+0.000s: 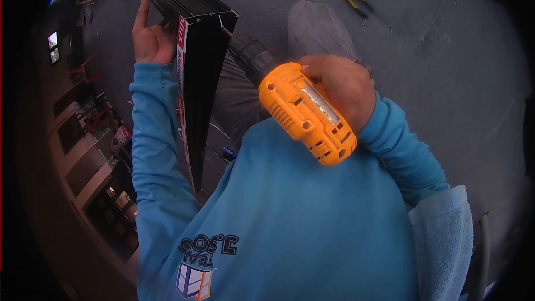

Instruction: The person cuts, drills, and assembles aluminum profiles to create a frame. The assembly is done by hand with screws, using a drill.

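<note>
My right hand (343, 86) is wrapped round an orange cordless drill (290, 106) with a black chuck. Its grip is mostly hidden behind the drill body. The bit points up and left, at the corner of a long black metal profile (202, 61) with red and white printed tape along one edge. At the profile's left side, my left hand (153, 42) supports it, one finger stretched upward and the other fingers partly hidden behind it. Whether the bit touches the profile is hard to make out.
Pliers with yellow and black handles (352, 1) lie on the grey floor (434, 78), with small screws or scraps nearby. My knee (320, 28) sticks out beyond the drill. A light blue towel (443, 239) hangs at my right side. Red chairs (86, 72) stand far left.
</note>
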Demonstrator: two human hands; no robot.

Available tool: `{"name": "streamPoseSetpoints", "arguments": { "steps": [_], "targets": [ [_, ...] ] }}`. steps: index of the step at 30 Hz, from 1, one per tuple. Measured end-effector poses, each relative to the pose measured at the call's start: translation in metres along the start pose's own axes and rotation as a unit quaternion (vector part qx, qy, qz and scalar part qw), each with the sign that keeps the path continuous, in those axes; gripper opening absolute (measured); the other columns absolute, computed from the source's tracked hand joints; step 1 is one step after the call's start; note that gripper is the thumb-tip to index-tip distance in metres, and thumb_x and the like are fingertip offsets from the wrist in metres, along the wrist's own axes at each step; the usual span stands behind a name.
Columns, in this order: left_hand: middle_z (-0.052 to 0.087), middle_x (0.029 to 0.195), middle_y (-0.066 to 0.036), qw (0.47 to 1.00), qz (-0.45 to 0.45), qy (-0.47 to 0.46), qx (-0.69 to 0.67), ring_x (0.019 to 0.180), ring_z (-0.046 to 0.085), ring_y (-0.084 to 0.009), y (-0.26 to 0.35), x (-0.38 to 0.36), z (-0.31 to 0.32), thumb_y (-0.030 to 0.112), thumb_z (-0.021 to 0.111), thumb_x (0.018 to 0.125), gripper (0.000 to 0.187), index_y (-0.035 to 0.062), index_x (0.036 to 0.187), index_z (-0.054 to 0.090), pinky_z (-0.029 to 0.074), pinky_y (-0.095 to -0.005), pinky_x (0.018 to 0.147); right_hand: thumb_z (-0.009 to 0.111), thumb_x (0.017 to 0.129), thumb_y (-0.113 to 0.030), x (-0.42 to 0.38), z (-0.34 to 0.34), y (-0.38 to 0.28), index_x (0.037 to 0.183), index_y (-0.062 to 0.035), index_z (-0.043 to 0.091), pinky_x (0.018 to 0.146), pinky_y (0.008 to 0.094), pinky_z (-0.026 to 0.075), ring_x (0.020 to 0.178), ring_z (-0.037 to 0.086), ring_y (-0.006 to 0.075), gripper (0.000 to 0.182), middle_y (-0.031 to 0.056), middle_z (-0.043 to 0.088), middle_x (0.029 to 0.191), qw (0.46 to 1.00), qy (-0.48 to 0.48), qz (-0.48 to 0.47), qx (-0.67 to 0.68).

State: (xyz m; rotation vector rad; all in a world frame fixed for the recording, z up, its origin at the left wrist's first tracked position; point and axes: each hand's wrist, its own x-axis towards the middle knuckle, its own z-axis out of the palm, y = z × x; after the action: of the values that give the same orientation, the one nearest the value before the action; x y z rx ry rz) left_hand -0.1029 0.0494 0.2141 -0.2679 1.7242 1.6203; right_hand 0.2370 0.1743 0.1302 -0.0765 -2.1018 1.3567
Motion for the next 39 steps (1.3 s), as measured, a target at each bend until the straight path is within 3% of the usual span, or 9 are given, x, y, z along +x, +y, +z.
{"name": "streamPoseSetpoints", "arguments": {
  "steps": [3, 5, 8, 18, 20, 30, 32, 36, 39],
  "targets": [
    [0.045, 0.13, -0.031, 0.994, 0.029, -0.103, -0.015, 0.116, 0.05, -0.0438, -0.011, 0.019, 0.007, 0.051, 0.064, 0.085, 0.088, -0.0093, 0.138, 0.028, 0.041, -0.0541, 0.101, 0.076, 0.074, -0.01, -0.003, 0.003, 0.001, 0.103, -0.0012, 0.055, 0.066, 0.0333, 0.055, 0.074, 0.065, 0.0247, 0.036, 0.0147, 0.065, 0.088, 0.999, 0.043, -0.006, 0.004],
    [0.042, 0.133, -0.035, 0.972, -0.02, -0.233, -0.019, 0.118, 0.048, -0.0493, -0.018, 0.02, 0.015, 0.054, 0.055, 0.088, 0.087, -0.0115, 0.138, 0.028, 0.04, -0.0578, 0.102, 0.076, 0.073, -0.011, -0.002, 0.001, 0.001, 0.102, -0.0014, 0.055, 0.067, 0.0337, 0.055, 0.076, 0.066, 0.025, 0.037, 0.0151, 0.066, 0.091, 0.999, 0.024, 0.021, 0.02],
    [0.045, 0.132, -0.033, 0.982, -0.038, -0.175, -0.06, 0.121, 0.047, -0.0459, -0.023, 0.015, 0.03, 0.055, 0.044, 0.09, 0.085, -0.0119, 0.139, 0.027, 0.037, -0.0553, 0.106, 0.077, 0.073, -0.012, -0.001, 0.0, 0.0, 0.102, -0.0019, 0.055, 0.067, 0.0333, 0.055, 0.076, 0.066, 0.0251, 0.038, 0.0153, 0.067, 0.092, 0.999, 0.03, 0.02, 0.003],
    [0.045, 0.126, -0.035, 0.983, -0.009, -0.18, -0.042, 0.117, 0.05, -0.0481, -0.017, 0.035, 0.018, 0.045, 0.053, 0.086, 0.083, -0.0108, 0.139, 0.022, 0.043, -0.0565, 0.102, 0.077, 0.075, -0.013, 0.001, -0.003, 0.005, 0.101, -0.0032, 0.053, 0.065, 0.0325, 0.055, 0.073, 0.066, 0.0241, 0.037, 0.0162, 0.067, 0.089, 0.999, 0.025, 0.022, 0.023],
    [0.044, 0.131, -0.034, 0.992, 0.01, -0.124, -0.005, 0.121, 0.048, -0.0435, -0.018, 0.028, 0.027, 0.04, 0.049, 0.086, 0.076, -0.0133, 0.137, 0.029, 0.039, -0.0524, 0.106, 0.078, 0.074, -0.013, 0.002, -0.004, 0.004, 0.102, -0.0028, 0.054, 0.064, 0.0321, 0.055, 0.072, 0.065, 0.0242, 0.038, 0.0154, 0.066, 0.087, 0.999, -0.01, 0.033, 0.035],
    [0.042, 0.133, -0.034, 0.988, 0.008, -0.155, 0.026, 0.122, 0.048, -0.0432, -0.015, 0.036, 0.02, 0.039, 0.048, 0.084, 0.077, -0.0135, 0.137, 0.028, 0.038, -0.0517, 0.107, 0.077, 0.075, -0.014, -0.003, 0.005, 0.003, 0.102, -0.0018, 0.055, 0.067, 0.0318, 0.056, 0.074, 0.066, 0.0253, 0.037, 0.0155, 0.067, 0.092, 0.998, 0.038, 0.017, 0.042],
    [0.049, 0.123, -0.035, 0.983, 0.002, -0.184, 0.0, 0.115, 0.053, -0.048, -0.014, 0.041, 0.016, 0.04, 0.047, 0.086, 0.075, -0.0126, 0.136, 0.029, 0.046, -0.0552, 0.099, 0.076, 0.075, -0.014, -0.002, 0.006, 0.003, 0.102, -0.0018, 0.055, 0.067, 0.0318, 0.056, 0.073, 0.066, 0.0252, 0.036, 0.0155, 0.067, 0.091, 0.998, 0.033, 0.02, 0.046],
    [0.049, 0.123, -0.036, 0.978, -0.018, -0.207, -0.016, 0.115, 0.053, -0.0481, -0.014, 0.04, 0.017, 0.041, 0.047, 0.086, 0.075, -0.0132, 0.135, 0.029, 0.046, -0.0549, 0.099, 0.076, 0.076, -0.014, -0.003, 0.005, 0.002, 0.101, -0.0019, 0.055, 0.067, 0.0317, 0.056, 0.073, 0.066, 0.0251, 0.035, 0.0157, 0.067, 0.091, 0.998, 0.023, 0.031, 0.052],
    [0.042, 0.133, -0.034, 0.988, 0.021, -0.147, 0.04, 0.123, 0.047, -0.043, -0.016, 0.031, 0.027, 0.039, 0.047, 0.084, 0.078, -0.0148, 0.137, 0.027, 0.038, -0.0513, 0.107, 0.076, 0.076, -0.015, -0.002, 0.003, 0.003, 0.1, -0.0019, 0.054, 0.066, 0.0317, 0.056, 0.073, 0.066, 0.0251, 0.034, 0.0159, 0.067, 0.09, 0.998, 0.016, 0.036, 0.056]
  ]
}}
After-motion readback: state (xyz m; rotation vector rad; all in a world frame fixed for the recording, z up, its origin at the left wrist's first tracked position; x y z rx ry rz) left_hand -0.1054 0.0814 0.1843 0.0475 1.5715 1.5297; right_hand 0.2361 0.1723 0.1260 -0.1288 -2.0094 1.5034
